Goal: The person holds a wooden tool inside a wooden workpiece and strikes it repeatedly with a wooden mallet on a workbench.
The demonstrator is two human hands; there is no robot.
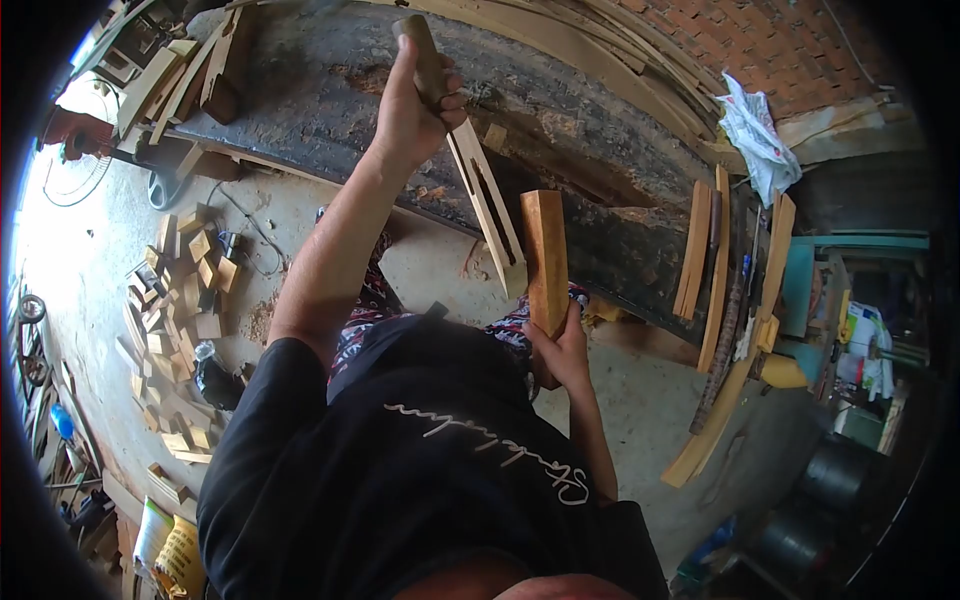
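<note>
Gripping fingers (452, 100) hiding handle (425, 50), block (545, 250) base

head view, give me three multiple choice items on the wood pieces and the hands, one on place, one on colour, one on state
1. Where is the pile of small wood blocks?
A. on the ground at picture left
B. on the dark log
C. in the right hand

2. What colour is the block held in the right hand?
A. blue
B. orange-brown
C. white

3. What is the state of the left hand?
A. open and flat
B. resting on the ground
C. closed round a dark handle

Answers:
1. A, the blocks lie scattered on the pale ground, away from the dark log.
2. B, its face shows warm orange-brown wood.
3. C, the fingers wrap the handle, above a slotted pale wood piece.
</note>
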